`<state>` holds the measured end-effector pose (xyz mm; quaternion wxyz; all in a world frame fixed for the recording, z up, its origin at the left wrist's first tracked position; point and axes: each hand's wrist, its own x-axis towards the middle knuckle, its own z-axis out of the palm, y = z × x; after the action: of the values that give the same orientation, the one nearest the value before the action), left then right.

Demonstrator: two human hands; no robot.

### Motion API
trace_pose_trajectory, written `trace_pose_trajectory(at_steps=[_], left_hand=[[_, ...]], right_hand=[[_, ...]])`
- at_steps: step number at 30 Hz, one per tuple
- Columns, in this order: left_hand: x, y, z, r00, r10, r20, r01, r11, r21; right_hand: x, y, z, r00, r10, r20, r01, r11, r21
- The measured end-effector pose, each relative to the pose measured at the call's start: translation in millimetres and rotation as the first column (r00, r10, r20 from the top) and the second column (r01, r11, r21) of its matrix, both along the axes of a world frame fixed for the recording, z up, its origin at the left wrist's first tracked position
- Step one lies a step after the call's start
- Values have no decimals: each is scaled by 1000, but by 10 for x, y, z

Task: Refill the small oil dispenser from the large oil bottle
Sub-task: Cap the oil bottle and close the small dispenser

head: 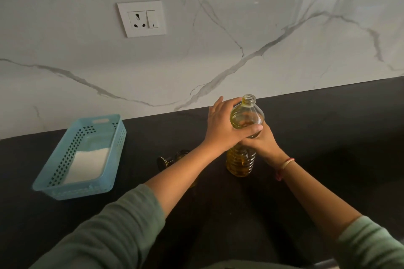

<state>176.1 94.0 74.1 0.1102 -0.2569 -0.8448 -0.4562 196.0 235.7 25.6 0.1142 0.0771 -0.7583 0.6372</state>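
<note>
The large oil bottle (241, 160) is clear ribbed plastic holding yellow oil. It stands upright on the black counter (328, 137) with its mouth uncapped. My left hand (225, 129) wraps the bottle's shoulder from the left. My right hand (262, 144) grips its middle from the right, just below the left hand. The small oil dispenser (175, 157) is a dark glass piece on the counter left of the bottle. My left forearm hides most of it, so I cannot tell its posture.
A light blue perforated basket (54, 185) with a white packet (87, 166) inside sits at the left of the counter. A marble backsplash with a socket and switch plate (142, 18) rises behind the counter.
</note>
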Motion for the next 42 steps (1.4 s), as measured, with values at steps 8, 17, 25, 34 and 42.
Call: trace_pose_trajectory(at_steps=[8, 17, 25, 34, 42], left_hand=[[33, -92, -111, 997, 20, 81, -17, 999, -32], [90, -99, -189, 996, 15, 92, -12, 999, -37], [58, -54, -219, 995, -11, 94, 11, 1000, 2], [12, 147, -190, 983, -79, 165, 55, 988, 143], [-17, 293, -168, 984, -101, 149, 76, 983, 166]], right_hand=[[-55, 221, -4, 999, 31, 17, -31, 999, 31], [28, 222, 81, 996, 58, 66, -62, 996, 61], [145, 520, 84, 982, 85, 170, -105, 989, 109], [98, 304, 114, 988, 26, 150, -42, 994, 102], [95, 445, 134, 991, -7, 136, -4, 996, 85]])
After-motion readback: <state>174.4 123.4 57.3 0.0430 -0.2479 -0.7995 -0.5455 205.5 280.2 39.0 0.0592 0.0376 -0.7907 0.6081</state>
